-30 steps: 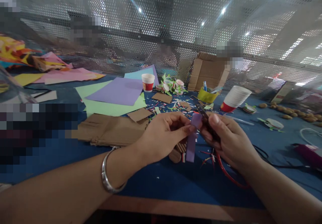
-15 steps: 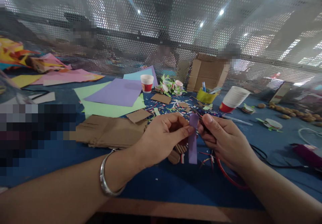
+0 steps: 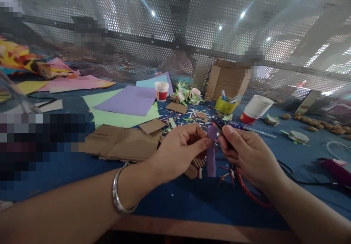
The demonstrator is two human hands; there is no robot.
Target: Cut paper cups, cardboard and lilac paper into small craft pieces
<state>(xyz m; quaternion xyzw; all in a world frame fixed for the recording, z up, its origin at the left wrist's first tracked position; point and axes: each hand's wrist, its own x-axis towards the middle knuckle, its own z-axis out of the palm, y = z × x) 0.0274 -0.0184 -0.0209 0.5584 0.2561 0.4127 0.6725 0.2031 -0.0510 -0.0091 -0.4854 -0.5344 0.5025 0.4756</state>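
Observation:
A narrow strip of purple paper [image 3: 211, 163] hangs upright, pinched between the thumb and fingers of my left hand [image 3: 181, 149]. My right hand [image 3: 245, 149] is closed around scissors [image 3: 218, 125], whose dark blades point up and left beside the strip's top. Below that hand shows a red curved loop [image 3: 248, 193], seemingly the scissors' handle; the palm hides the rest. Beneath my hands lie small brown cardboard pieces [image 3: 191, 171] and thin paper scraps [image 3: 227, 174].
Purple paper [image 3: 127, 99] lies over green sheets; folded cardboard [image 3: 123, 143] is at left. Behind are a paper cup [image 3: 161, 91], small paper crafts [image 3: 186, 93] and a yellow holder [image 3: 226, 106]. Stacked cups [image 3: 256, 109], walnuts [image 3: 315, 121] and a purple tool [image 3: 333, 171] stand right.
The scissors' blades show more plainly beside the strip, and my right hand has shifted slightly right. The strip stays in my left hand. The whole view has moved slightly.

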